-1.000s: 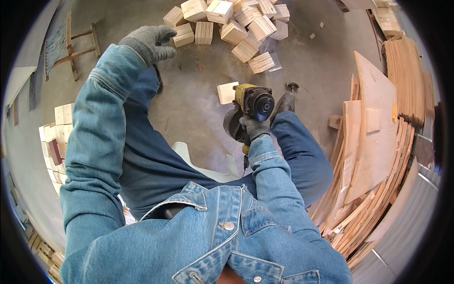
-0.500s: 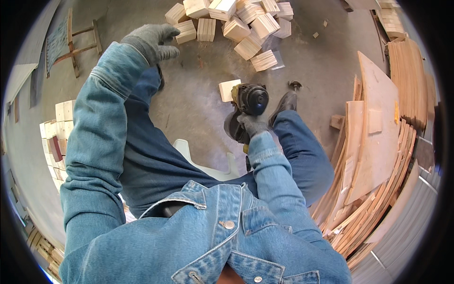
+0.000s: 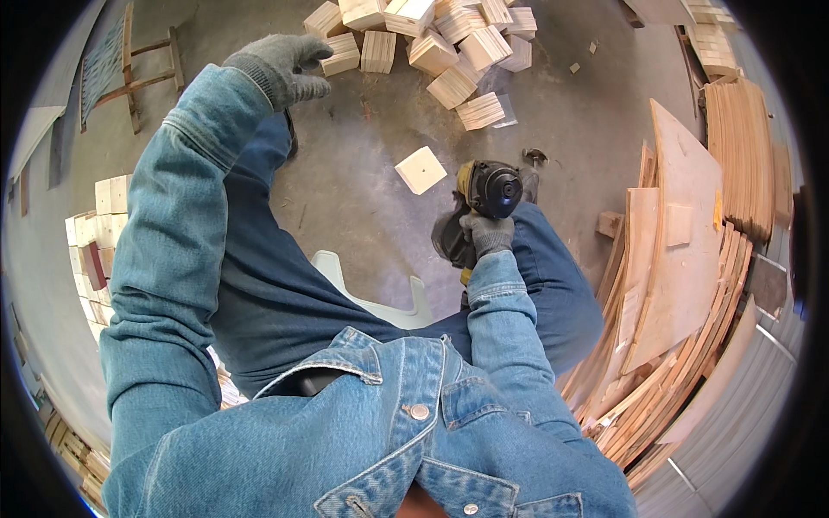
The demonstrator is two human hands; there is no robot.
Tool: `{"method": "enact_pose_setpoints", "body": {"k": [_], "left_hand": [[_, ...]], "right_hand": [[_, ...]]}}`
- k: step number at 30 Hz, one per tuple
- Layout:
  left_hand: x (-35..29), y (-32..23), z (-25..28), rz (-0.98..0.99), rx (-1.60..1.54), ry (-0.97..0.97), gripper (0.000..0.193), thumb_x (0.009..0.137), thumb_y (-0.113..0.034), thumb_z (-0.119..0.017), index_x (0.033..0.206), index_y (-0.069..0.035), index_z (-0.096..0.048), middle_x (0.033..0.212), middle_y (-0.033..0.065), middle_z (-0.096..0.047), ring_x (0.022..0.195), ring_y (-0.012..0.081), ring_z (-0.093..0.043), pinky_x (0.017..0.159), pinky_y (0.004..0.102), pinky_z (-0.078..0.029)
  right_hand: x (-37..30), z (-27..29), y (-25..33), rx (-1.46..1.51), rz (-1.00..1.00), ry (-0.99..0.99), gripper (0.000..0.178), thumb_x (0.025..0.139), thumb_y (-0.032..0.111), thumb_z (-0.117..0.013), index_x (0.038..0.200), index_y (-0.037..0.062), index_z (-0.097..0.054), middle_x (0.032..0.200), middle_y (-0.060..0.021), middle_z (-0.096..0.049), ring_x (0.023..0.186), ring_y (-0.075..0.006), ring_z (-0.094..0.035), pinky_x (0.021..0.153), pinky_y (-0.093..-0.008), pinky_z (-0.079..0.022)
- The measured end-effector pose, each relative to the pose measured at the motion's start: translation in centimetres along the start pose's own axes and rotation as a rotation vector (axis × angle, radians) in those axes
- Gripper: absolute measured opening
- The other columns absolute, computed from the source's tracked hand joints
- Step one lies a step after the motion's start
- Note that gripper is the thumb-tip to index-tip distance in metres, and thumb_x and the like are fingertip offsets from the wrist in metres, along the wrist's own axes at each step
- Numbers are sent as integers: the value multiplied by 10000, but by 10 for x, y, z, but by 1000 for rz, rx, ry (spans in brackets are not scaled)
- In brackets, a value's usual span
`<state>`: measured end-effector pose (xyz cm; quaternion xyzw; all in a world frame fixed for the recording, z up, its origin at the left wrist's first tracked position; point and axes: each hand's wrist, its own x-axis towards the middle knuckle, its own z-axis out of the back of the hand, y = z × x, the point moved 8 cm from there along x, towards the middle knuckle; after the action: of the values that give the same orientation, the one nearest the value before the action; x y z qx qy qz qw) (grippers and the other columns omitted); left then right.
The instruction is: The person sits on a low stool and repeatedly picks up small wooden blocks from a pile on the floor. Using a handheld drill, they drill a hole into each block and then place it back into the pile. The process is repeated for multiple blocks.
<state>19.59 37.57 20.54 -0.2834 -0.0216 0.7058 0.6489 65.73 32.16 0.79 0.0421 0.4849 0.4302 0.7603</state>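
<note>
Yellow-and-black power tool (image 3: 494,188), clamped in the right hand (image 3: 489,233), now stands farther right, leaving the wooden block (image 3: 420,170) wholly in view; the left hand (image 3: 281,69), apart, half-curls empty.

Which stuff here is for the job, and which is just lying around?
Probably for the job:
Yellow-and-black power tool, held in the gloved right hand
Single wooden block on the floor near it
Heap of wooden blocks farther off

Probably just lying around:
Small wood scrap
Wooden frame, upper left
Large wood sheet, right
</note>
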Motion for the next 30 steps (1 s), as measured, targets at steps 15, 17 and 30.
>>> {"method": "enact_pose_setpoints", "body": {"k": [15, 17, 30], "left_hand": [[30, -29, -32, 15, 71, 193, 620, 885, -331, -783, 1420, -103, -569, 1308, 147, -684, 1241, 305, -639, 1067, 412, -507], [27, -20, -40, 78, 77, 223, 615, 868, -296, -794, 1407, -92, -578, 1289, 156, -693, 1228, 308, -648, 1067, 412, -507], [80, -35, -180, -33, 359, 507, 692, 770, -299, -774, 1403, -93, -584, 1337, 184, -644, 1270, 344, -600, 1089, 403, -473]], "right_hand": [[50, -34, -132, 15, -179, -50, 76, 714, 31, -742, 770, 16, -693, 629, -109, -648, 490, -233, -611, 464, -376, -481], [34, -38, -111, 55, -281, 25, 41, 726, 22, -723, 734, 14, -683, 601, -110, -634, 459, -237, -596, 437, -387, -468], [47, -21, -124, -23, -407, 87, 55, 767, 78, -730, 769, 39, -693, 609, -91, -646, 462, -221, -606, 453, -369, -481]]}}
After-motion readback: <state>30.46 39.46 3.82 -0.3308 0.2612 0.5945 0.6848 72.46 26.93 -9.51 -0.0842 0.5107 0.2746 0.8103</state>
